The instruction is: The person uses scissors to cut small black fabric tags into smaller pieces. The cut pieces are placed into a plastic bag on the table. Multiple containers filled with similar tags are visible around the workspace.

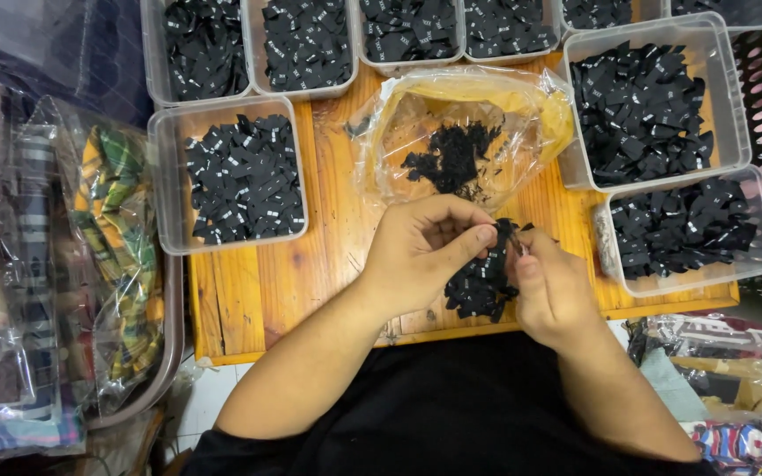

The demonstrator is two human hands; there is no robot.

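Both hands meet over the near edge of the wooden bench [257, 291]: left hand [421, 251] and right hand [553, 286] pinch a bunch of black fabric labels [482, 282] between them, just nearer than the clear plastic bag [460, 132] holding more labels.

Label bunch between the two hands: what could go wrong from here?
1. The bunch of black labels is loosely pinched between the left hand and right hand near the wooden table edge; some may slip off.
2. The open plastic bag lies just behind; stray labels could mix with its pile.
3. The surrounding clear tubs hold look-alike labels, so missorting seems easy.
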